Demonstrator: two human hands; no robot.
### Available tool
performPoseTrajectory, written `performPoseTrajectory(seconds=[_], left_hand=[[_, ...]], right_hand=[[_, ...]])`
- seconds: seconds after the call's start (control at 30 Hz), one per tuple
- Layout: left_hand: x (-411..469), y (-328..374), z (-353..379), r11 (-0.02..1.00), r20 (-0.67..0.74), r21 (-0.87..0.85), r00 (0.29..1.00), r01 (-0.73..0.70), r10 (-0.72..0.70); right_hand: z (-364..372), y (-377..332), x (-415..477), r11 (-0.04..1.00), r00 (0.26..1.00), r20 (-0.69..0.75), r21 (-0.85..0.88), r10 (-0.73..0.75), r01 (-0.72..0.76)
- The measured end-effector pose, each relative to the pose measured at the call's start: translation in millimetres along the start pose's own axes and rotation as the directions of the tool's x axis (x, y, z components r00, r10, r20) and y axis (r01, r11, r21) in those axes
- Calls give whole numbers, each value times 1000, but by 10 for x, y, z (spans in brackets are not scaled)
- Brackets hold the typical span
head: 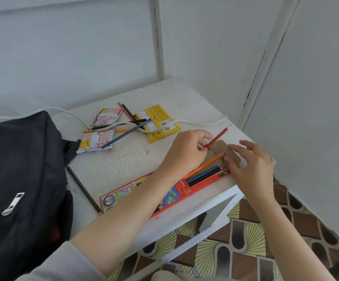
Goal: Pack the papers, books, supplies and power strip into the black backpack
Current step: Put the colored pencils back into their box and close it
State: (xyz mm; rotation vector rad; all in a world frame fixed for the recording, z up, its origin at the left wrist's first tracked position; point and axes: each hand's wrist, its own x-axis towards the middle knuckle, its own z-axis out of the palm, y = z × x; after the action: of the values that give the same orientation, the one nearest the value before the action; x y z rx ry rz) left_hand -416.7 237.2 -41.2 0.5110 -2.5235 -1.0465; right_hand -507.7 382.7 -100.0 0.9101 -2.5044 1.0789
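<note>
Under left forearm (144, 191), pencil box (120, 194) middle hidden; backpack (22, 169) cropped.

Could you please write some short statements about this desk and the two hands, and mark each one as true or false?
1. The left hand pinches a red pencil. True.
2. The pencil box is closed. False: its flap is open and pencils show inside.
3. The white cable lies across the yellow packet. True.
4. The black backpack is to the right of the pencil box. False: it is to the left of it.
5. The right hand holds a blue pencil. False: it holds the flap, and the loose blue pencil lies further back on the table.
</note>
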Motion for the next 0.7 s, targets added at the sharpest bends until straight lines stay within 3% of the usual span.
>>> performPoseTrajectory(seconds=[0.2, 0.4, 0.5, 0.7], left_hand=[[-217, -33, 31, 981, 97, 191, 995, -24, 6], [-454, -163, 10, 919, 34, 358, 986, -163, 161], [-563, -218, 22, 903, 13, 389, 981, -185, 196], [-612, -245, -87, 928, -20, 355, 991, -115, 131]], right_hand=[[18, -19, -32, 1000, 1000, -25, -23, 7, -8], [43, -47, -47, 999, 1000, -2, -27, -31, 31], [58, -77, -80, 998, 997, 45, -9, -61, 62], [31, -143, -194, 982, 964, 219, -78, -153, 174]])
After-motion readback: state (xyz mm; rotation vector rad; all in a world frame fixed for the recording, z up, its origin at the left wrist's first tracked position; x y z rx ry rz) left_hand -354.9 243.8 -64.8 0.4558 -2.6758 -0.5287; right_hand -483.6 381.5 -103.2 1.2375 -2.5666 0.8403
